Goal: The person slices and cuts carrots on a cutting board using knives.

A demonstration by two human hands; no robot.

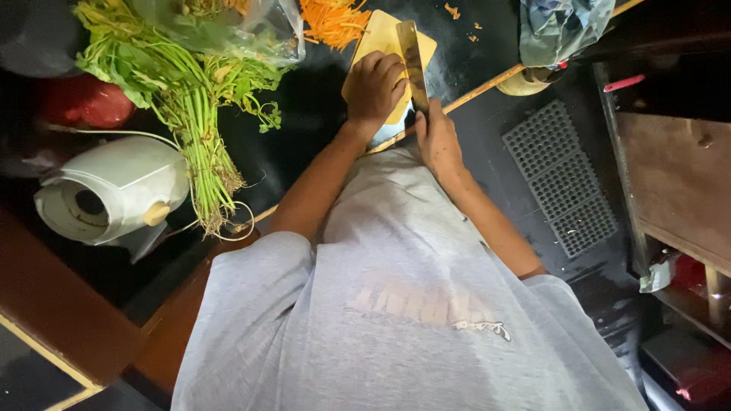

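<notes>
Right hand was closed around the handle of a broad cleaver, blade running away from the body over the pale cutting board, edge down, likely so the flat side could ride against the other hand's knuckles. Left hand was pressed palm-down on the board, fingers curled under; it seemed to pin something against the blade, but whatever was under it was hidden, so I couldn't tell what it gripped, if anything. Fingertips tucked back looked like the usual way to keep them off the edge. Board sat on the dark counter close to its near edge, right in front of the torso, so both elbows stayed bent and low. Shredded carrot was heaped just beyond the board's far corner, out of the blade's path; a few orange bits lay scattered to the right. A bunch of leafy greens lay well left, roots toward the person, beside a clear plastic bag. A white paper roll sat at the left. A grey perforated mat lay to the right, apart from the board.
</notes>
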